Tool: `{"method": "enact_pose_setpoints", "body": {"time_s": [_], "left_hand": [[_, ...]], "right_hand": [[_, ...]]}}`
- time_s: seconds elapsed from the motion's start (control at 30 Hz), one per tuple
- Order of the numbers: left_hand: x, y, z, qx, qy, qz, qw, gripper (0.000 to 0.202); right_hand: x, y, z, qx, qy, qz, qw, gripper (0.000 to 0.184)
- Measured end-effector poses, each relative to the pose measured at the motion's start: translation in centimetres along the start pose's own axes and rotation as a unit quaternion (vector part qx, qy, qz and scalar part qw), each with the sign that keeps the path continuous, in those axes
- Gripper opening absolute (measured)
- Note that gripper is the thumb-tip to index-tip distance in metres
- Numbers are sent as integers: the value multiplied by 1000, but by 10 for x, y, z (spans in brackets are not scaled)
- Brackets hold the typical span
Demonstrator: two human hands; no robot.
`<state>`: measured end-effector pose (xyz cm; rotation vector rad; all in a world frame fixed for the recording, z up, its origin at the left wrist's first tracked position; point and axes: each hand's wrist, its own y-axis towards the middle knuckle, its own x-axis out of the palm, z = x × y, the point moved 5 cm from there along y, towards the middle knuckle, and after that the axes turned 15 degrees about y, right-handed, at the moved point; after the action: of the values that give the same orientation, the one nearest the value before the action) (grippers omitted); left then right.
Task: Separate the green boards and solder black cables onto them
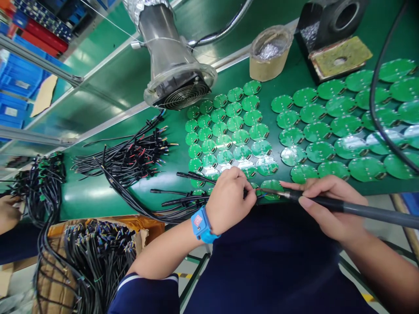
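Observation:
My right hand (334, 207) grips a soldering iron (379, 213) like a pen, its tip pointing left over a round green circuit board (271, 185) at the table's front edge. My left hand (231, 198), with a blue strap on its wrist, is closed in a pinch around the end of a black cable. Thin wire ends show between its fingertips and that board, where the iron's tip is. Whether the wires touch the board is too small to tell. More black cables (188, 200) lie beside and beneath the left wrist.
Rows of round green boards (335, 148) cover the table's middle and right. A cable pile (137, 157) lies left, a fume extractor (178, 65) above it. At the back stand a cardboard ring (268, 65) and iron stand (327, 30). A co-worker's hand (9, 213) is far left.

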<state>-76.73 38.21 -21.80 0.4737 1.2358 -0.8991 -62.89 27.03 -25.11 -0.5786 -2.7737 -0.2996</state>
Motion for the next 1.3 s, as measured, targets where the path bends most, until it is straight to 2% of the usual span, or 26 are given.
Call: {"method": "enact_pose_setpoints", "body": {"time_s": [0.17, 0.33, 0.73, 1.17, 1.3], "left_hand": [[2, -2, 1, -2, 13, 3, 1000, 11], [2, -2, 1, -4, 20, 0, 1000, 9], [2, -4, 1, -7, 11, 6, 1000, 10], [3, 0, 3, -11, 48, -7, 999, 13], [3, 0, 2, -10, 47, -6, 999, 12]], "right_hand": [[-2, -1, 0, 0, 3, -12, 1000, 23], [-4, -1, 0, -28, 51, 24, 998, 19], [-1, 2, 0, -1, -33, 23, 999, 21], [1, 1, 1, 0, -15, -10, 1000, 22], [-3, 2, 0, -18, 11, 17, 1000, 19]]}}
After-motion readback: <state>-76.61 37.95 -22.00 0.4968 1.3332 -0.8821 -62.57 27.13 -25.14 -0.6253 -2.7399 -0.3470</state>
